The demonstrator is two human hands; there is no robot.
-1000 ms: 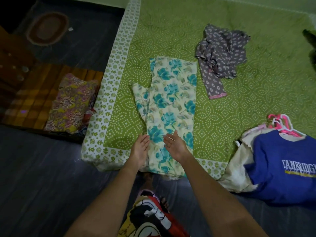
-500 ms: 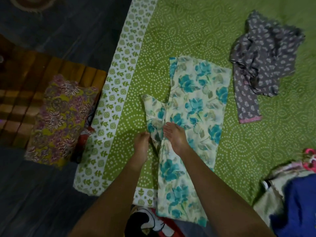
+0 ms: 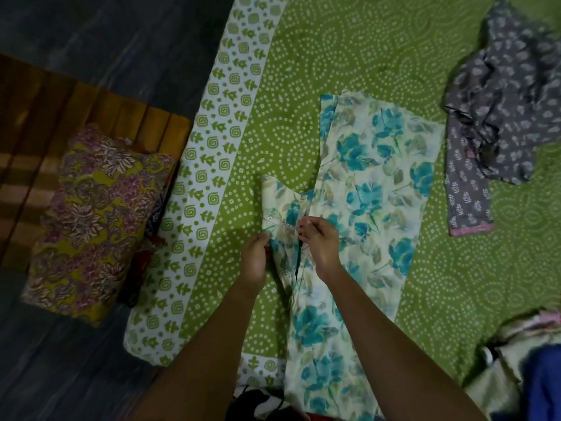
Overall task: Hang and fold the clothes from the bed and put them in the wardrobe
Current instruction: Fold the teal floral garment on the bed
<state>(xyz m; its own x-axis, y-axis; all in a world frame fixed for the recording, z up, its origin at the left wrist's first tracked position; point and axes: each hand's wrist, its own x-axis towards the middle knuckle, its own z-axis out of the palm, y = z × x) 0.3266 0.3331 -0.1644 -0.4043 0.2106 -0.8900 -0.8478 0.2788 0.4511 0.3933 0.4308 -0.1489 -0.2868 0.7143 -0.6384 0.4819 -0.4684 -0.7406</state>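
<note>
Lying flat on the dotted green bedsheet point(image 3: 364, 56), the thin floral garment point(image 3: 379, 183) was pinched at its lace-trimmed sleeve point(image 3: 279, 202) by the left hand point(image 3: 255, 259) and the right hand point(image 3: 321, 247).

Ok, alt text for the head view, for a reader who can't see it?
Left hand and right hand pinch the sleeve of a teal-flowered cream garment on a green bedsheet; a crumpled grey garment lies further right.

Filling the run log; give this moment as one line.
step: folding | left hand: grips cream teal-flowered fabric garment at its sleeve | right hand: pinches garment | surface: green dotted bedsheet
</note>
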